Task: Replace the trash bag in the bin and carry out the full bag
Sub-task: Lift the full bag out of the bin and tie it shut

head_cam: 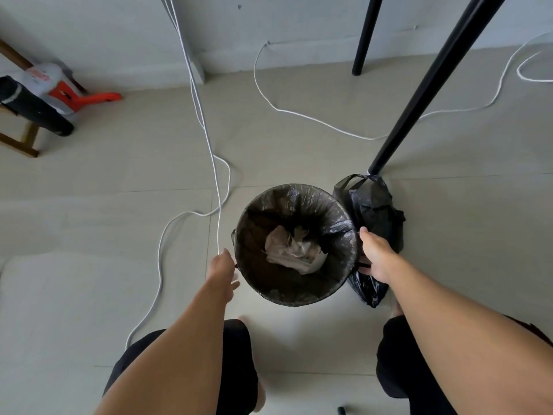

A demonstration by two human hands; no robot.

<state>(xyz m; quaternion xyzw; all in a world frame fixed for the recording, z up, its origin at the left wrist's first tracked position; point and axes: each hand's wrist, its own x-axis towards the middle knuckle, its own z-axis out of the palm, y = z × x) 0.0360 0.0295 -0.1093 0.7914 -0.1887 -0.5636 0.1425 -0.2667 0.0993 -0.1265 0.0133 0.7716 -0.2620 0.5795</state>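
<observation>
the only print in view is red marking on a white sack (pixel 45 76) at far left, too blurred to read; the task's things carry no legible label.

the bin (pixel 299 301) stands upright on the floor (pixel 119 205) just ahead of the person's knees, long axis vertical, mouth facing straight up. a black liner (pixel 323 205) is folded over its rim, and crumpled paper (pixel 294 250) lies at the bottom. touching the bin's right side lies a black bag (pixel 374 211), its long axis running away from the person, tied handles at the far end against the foot of a slanting black leg (pixel 419 97).

count: one bin, one liner, one loose bag, two black legs, two hands, several white cables (pixel 209 145) trailing over the floor.

the hands are apart, one on each side of the bin. the right hand (pixel 377 254) is at the right rim, thumb up, fingers curled round the liner's edge. the left hand (pixel 223 271) is at the left rim with fingertips against it; whether it grips anything cannot be told.
</observation>
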